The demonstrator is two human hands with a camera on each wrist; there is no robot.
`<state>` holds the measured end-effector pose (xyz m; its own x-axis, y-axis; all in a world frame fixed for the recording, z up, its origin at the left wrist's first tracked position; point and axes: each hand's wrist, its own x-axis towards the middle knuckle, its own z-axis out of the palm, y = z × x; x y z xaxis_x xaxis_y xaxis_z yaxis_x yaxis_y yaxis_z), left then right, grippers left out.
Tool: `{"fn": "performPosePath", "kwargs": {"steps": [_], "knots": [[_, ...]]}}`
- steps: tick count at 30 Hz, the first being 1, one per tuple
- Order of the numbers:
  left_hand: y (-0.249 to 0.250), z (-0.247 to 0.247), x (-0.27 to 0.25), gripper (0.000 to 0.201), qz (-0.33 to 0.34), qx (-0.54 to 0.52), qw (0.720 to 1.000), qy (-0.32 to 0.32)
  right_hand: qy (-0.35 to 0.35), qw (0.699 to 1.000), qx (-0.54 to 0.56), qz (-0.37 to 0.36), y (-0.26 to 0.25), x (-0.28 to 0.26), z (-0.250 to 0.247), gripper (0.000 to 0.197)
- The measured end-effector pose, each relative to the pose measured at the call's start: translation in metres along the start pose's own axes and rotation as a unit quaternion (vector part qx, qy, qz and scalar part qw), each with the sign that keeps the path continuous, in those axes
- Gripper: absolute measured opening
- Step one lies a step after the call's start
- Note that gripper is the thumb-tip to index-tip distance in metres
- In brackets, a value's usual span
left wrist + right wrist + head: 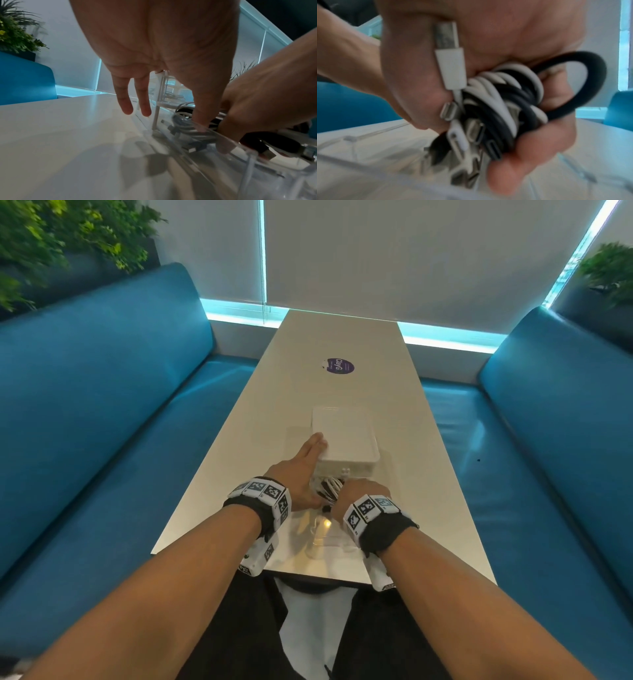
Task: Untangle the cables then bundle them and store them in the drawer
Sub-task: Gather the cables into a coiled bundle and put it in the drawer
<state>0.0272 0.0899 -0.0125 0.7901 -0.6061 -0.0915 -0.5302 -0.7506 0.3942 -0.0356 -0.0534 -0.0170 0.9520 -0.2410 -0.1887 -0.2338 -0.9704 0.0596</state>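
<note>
My right hand [363,491] grips a coiled bundle of black and white cables [328,489] just above the pulled-out clear drawer [320,537]. In the right wrist view the cable bundle [501,102] fills the right hand [505,27], with several plugs hanging down over the drawer wall [351,139]. My left hand [305,467] lies with straight fingers against the left side of the white drawer box [346,436]. In the left wrist view the left hand's fingers [130,97] point down at the table and its thumb reaches the clear drawer's rim [231,143], beside the cables [185,127].
The long white table [342,344] carries a purple round sticker [339,366] beyond the box. Blue benches [102,405] run along both sides, and plants [51,244] stand behind them. My legs are under the table's near edge.
</note>
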Motion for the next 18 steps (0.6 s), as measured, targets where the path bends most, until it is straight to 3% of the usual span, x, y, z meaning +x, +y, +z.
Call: {"fn": "performPosePath", "kwargs": {"steps": [4,13,18], "knots": [[0.002,-0.002,0.001,0.124,0.001,0.012,1.0,-0.002,-0.006,0.998,0.053,0.024,0.0,0.0,-0.003,0.039],[0.002,-0.002,0.002,0.126,-0.004,0.041,0.999,0.0,-0.098,0.973,0.207,0.001,-0.003,0.006,-0.013,0.023],[0.005,-0.002,0.005,0.127,-0.01,0.046,0.999,0.0,-0.076,0.985,0.158,-0.01,-0.005,0.002,-0.016,0.029]]}}
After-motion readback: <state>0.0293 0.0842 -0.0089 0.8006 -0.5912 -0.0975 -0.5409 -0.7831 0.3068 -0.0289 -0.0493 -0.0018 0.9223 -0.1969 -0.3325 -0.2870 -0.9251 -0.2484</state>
